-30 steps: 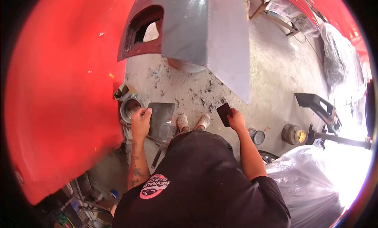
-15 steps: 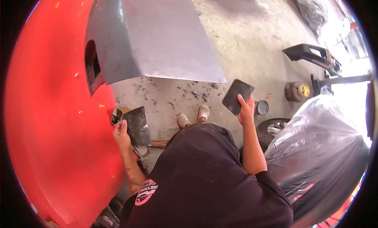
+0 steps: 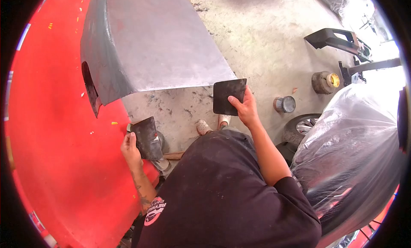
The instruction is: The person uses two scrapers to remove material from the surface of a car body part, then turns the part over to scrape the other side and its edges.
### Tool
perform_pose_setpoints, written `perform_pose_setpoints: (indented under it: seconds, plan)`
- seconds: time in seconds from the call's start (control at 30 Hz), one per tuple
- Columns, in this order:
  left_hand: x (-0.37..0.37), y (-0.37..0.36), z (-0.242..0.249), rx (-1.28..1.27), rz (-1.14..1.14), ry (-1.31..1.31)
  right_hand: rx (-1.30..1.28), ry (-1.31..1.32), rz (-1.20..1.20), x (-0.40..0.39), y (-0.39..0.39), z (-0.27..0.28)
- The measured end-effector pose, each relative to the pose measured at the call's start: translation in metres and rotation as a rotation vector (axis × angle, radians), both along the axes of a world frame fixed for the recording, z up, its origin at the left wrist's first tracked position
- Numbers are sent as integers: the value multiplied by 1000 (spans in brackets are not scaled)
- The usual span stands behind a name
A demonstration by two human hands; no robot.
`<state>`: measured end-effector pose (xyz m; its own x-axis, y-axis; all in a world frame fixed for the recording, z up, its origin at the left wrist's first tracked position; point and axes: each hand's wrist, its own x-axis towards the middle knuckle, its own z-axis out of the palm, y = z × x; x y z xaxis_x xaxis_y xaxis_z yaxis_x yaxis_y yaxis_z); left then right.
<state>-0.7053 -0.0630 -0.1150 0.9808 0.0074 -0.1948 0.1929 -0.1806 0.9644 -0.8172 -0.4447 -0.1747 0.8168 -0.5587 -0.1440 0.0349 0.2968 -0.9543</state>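
My left hand (image 3: 131, 149) is closed on the edge of a dark, thin rectangular sheet (image 3: 148, 139), with my thumb on top. It is held beside the red car panel (image 3: 77, 162). My right hand (image 3: 247, 110) grips a second flat black sheet (image 3: 222, 94) with rounded corners, thumb across its face and fingers behind it. That sheet overlaps the near corner of a large grey body panel (image 3: 167, 42) in this view. The grey panel has a dark cutout (image 3: 89, 82) at its left side.
To the right stand a small tin (image 3: 284, 104), a dirty round can (image 3: 323, 82) with yellow inside, and a black bumper-like part (image 3: 336, 40). A wheel (image 3: 297, 127) and plastic-covered object (image 3: 346, 162) lie close on my right. Dark scraps dot the concrete floor (image 3: 265, 42).
My right hand has moved left with its sheet, toward the grey panel's near corner, and turned it more upright. My left hand and its sheet have barely moved. The view has shifted slightly.
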Motion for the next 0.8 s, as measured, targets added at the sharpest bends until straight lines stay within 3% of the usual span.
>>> perform_pose_setpoints:
  seconds: [0.1, 0.17, 0.27, 0.3, 0.37, 0.43, 0.57, 0.7, 0.8]
  plan:
    - [0, 4, -2, -5, 46, 30, -227, 94, 85, -22, -23, -11]
    - [0, 9, -5, -40, 88, 57, -991, 513, 137, -37, -42, -16]
    - [-1, 9, -6, 3, 92, 18, -1156, 326, 96, -29, -49, -19]
    - [-1, 9, -4, 0, 77, 22, -1151, 324, 98, -20, -46, -14]
    - [2, 7, -2, 3, 59, 24, -1227, -38, 124, 7, -25, 14]
    - [4, 4, -1, 8, 36, 18, -1248, -128, 202, 22, -3, 41]
    - [4, 2, 6, -17, 53, -2, -1188, -55, 160, 15, -13, 17]
    - [-3, 11, -3, -39, 102, 38, -1081, 0, 162, 19, -4, 36]
    - [-2, 6, -6, -11, 83, 33, -975, -159, 195, 41, 28, 69]
